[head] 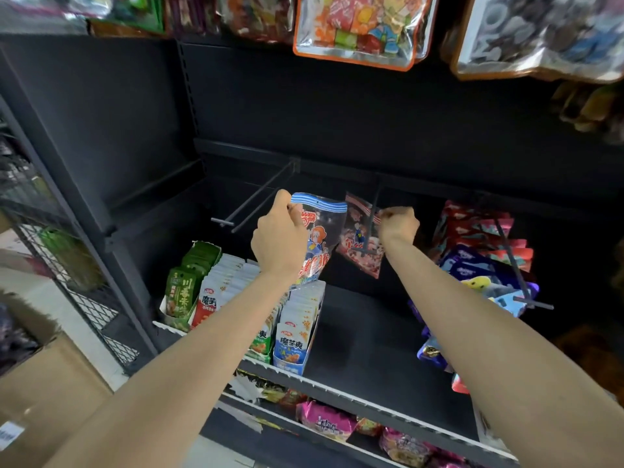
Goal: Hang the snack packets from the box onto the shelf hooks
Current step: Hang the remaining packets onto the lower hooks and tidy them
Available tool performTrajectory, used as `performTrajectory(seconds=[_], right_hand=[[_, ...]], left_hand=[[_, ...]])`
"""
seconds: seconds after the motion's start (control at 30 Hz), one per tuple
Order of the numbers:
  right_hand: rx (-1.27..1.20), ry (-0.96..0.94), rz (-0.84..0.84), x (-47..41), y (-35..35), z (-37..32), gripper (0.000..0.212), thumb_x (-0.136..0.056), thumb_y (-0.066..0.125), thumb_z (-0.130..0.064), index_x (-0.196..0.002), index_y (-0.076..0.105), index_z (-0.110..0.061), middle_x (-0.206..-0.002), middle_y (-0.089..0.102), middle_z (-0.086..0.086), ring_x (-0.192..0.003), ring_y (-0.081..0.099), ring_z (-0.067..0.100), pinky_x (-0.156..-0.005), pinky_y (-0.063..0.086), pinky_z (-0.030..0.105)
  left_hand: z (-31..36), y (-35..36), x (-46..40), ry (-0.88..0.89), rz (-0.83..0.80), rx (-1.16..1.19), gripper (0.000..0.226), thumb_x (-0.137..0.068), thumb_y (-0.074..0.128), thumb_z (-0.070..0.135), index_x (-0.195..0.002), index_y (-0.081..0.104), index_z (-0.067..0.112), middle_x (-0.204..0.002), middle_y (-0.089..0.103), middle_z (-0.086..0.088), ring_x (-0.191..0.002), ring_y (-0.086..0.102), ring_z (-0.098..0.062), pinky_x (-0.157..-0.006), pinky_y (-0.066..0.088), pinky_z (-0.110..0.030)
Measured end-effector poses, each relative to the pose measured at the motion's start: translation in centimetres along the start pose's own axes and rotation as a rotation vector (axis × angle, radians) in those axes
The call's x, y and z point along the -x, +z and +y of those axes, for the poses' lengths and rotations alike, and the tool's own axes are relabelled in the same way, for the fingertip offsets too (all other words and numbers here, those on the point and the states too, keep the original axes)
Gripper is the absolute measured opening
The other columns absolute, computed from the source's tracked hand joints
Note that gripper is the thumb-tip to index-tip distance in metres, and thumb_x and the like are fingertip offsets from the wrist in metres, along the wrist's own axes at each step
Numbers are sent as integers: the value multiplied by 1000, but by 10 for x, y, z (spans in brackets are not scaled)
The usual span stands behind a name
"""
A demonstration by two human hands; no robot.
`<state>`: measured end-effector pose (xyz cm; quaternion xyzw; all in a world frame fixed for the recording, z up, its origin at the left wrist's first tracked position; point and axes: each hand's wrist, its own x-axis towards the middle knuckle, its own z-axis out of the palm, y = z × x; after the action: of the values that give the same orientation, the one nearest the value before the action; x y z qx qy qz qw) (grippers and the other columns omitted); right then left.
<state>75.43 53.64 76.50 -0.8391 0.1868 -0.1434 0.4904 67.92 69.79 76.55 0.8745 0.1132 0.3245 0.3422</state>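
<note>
A cardboard box (50, 383) is sitting at lower left. Above the shelf (371, 349), the left hand (278, 236) is holding a blue-topped snack packet (319, 231) by its upper corner, grip closed on it. The right hand (398, 222) is pinching a red snack packet (356, 238) at the middle hook (373, 211). An empty hook (250, 202) is projecting farther left.

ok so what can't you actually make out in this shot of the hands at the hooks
All in the head view:
- Right hand: its fingertips are hidden behind the knuckles, so whether it pinches the red packet or the hook is unclear.
- Blue-topped packet: the left hand covers its left side.
- Cardboard box: cut off by the left edge, contents blurred.
- Top hanging bags: cut off by the upper edge.
</note>
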Motion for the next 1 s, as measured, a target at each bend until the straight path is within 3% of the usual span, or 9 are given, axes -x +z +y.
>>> performTrajectory(seconds=[0.07,0.17,0.33,0.43,0.5,0.6,0.7,0.83,1.0], right_hand=[[-43,58,-24,-8,1,-6,31,-92,38,6,-109,62,13,-104,63,18,-99,60,26,-72,46,33],[-66,62,-52,-16,2,-7,31,-95,38,2,-112,63,7,-114,62,20,-101,60,28,-76,46,32],[36,-170,103,4,5,22,32,-95,43,-5,-123,59,-4,-128,49,20,-120,45,33,-100,35,33],[-61,-235,160,39,3,47,24,-91,49,-2,-112,59,-7,-118,52,17,-110,50,30,-92,37,25],[-233,-195,18,66,-3,56,16,-91,50,-4,-102,57,-14,-106,60,8,-98,58,22,-80,43,18],[-479,-62,-276,96,-11,56,22,-98,40,-8,-93,59,-17,-89,67,0,-82,63,14,-75,52,23],[-649,-18,-413,112,-24,54,35,-101,32,-12,-89,65,-12,-80,72,8,-71,69,18,-68,55,25],[-751,-12,-438,122,-40,54,42,-101,31,-23,-82,67,-13,-80,73,14,-78,70,27,-78,55,37],[-608,-136,-219,122,-48,48,13,-93,58,-22,-84,65,-15,-66,71,1,-62,69,11,-55,53,20]], left_hand=[[-1,0,-2,9,-2,-13,14,-100,41,23,-88,40,18,-69,57,-1,-58,49,-18,-45,26,-25],[-4,1,-3,10,-5,-8,15,-100,42,23,-86,39,18,-68,56,0,-56,47,-17,-44,25,-25],[-13,0,5,4,-43,33,17,-99,44,21,-83,38,17,-66,56,-2,-53,48,-17,-44,27,-27],[-23,-5,15,13,-97,56,20,-99,44,23,-81,37,16,-62,50,4,-52,44,-11,-46,25,-26],[-26,-8,23,20,-152,90,20,-99,44,23,-82,38,15,-61,47,8,-53,41,-7,-48,26,-27],[-28,-10,34,24,-242,186,23,-98,46,21,-78,37,15,-60,43,8,-54,38,-8,-53,30,-29],[-31,-8,44,-33,-294,335,28,-98,46,17,-73,33,18,-61,38,6,-55,33,-10,-57,30,-30],[-25,-3,60,-13,-368,456,31,-98,46,17,-71,30,19,-62,35,3,-57,30,-9,-56,28,-24],[-5,5,69,-51,-381,594,28,-98,47,18,-72,37,17,-67,46,6,-60,41,-4,-57,34,-15]])
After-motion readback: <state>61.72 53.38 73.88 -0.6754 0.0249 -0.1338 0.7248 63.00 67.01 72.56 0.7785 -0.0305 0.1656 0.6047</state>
